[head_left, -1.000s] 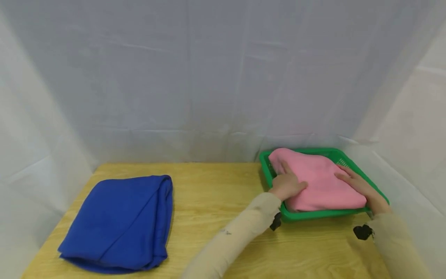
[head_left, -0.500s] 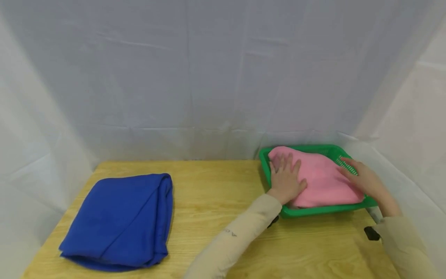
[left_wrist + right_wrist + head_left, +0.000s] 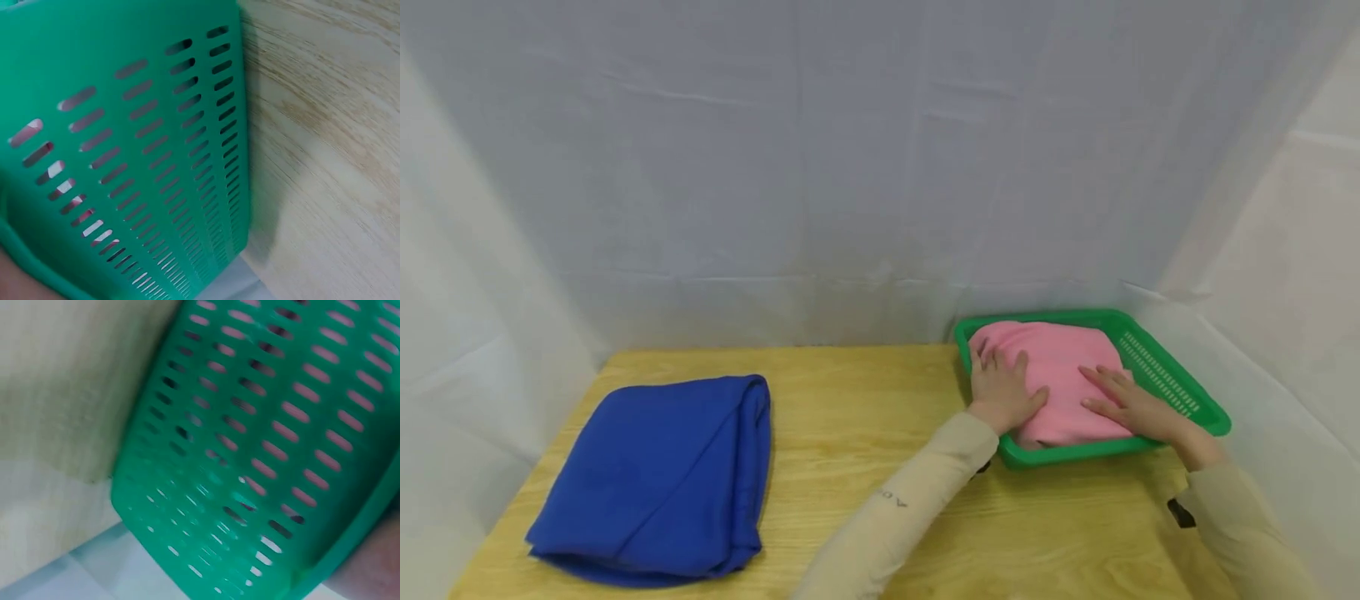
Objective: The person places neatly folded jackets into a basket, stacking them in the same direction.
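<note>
A folded pink cloth lies inside a green plastic basket at the table's back right corner, heaped toward the basket's left side. My left hand rests on the cloth's left part, fingers spread and straight. On its right part lies my right hand, fingers extended to the left. Both wrist views look at the slotted outer wall of the basket, with pink showing through the slots; only a blurred bit of my right hand shows at the edge of the right wrist view.
A folded blue cloth lies on the left of the wooden table. Pale sheeting hangs behind the table and along both sides. The basket stands close to the back and right sheeting.
My left hand has gone from pointing fingers to spread ones on the cloth. My right hand lifted off, then came down farther left; the cloth's right side has shifted left, baring the basket's right side.
</note>
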### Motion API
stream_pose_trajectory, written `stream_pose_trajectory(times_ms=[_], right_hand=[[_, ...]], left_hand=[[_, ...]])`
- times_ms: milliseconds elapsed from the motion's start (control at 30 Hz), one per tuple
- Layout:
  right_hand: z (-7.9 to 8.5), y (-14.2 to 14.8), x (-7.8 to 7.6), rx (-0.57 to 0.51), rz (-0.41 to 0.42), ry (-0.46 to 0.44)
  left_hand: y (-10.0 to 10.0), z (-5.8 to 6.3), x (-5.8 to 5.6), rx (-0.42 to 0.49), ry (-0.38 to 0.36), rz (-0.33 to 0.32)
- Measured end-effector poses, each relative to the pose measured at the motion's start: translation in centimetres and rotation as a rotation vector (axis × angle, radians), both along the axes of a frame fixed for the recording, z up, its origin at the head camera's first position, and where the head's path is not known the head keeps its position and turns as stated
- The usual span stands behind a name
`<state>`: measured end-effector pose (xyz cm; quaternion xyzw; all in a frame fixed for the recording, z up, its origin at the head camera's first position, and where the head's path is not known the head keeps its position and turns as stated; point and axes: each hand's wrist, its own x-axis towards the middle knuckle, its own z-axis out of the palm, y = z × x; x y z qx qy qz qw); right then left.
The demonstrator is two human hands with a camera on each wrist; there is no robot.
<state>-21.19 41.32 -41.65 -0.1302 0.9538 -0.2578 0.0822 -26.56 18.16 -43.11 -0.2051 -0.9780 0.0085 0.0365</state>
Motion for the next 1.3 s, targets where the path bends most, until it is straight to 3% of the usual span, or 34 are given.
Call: stream_pose_trajectory(times_ms=[233,300,400,567,700,833,933,1000,1133,1300], right_hand=[[-1.0,-0.3,0.2,0.072,-0.031,0.07],[-1.0,-0.4,0.0,0.095,-0.042,0.091],[-0.7,-0.7,-0.3,0.159,-0.059,0.173],[-0.1,-1.8,-0.4,0.271,-0.072,0.476],[1.0,-4.1,-0.5,0.299,-0.084,0.725],[2.8,-7.4,-0.6,0.274,-0.071,0.89],[3.7,-9.2,-1.0,0.25,-0.032,0.997],[3.9,-10.1,-1.4,0.242,-0.009,1.04],[4.2,-11.7,-1.9,0.241,0.016,1.04],[4.1,-13.8,-2.5,0.237,0.04,1.03]], left_hand=[[-0.7,-0.2,-0.3,0.028,0.004,-0.02],[-1.0,-0.1,-0.4,0.057,0.044,-0.032],[-1.3,0.1,-0.7,0.131,0.171,-0.059],[-2.0,0.8,-0.9,0.234,0.366,-0.132],[-3.5,2.5,-0.4,0.249,0.479,-0.191],[-5.7,4.1,-0.2,0.266,0.613,-0.215],[-7.3,4.7,-0.2,0.278,0.665,-0.22],[-8.4,4.9,-0.3,0.277,0.684,-0.217],[-10.4,5.1,-0.4,0.267,0.682,-0.2],[-13.1,5.3,-0.6,0.335,0.68,-0.187]])
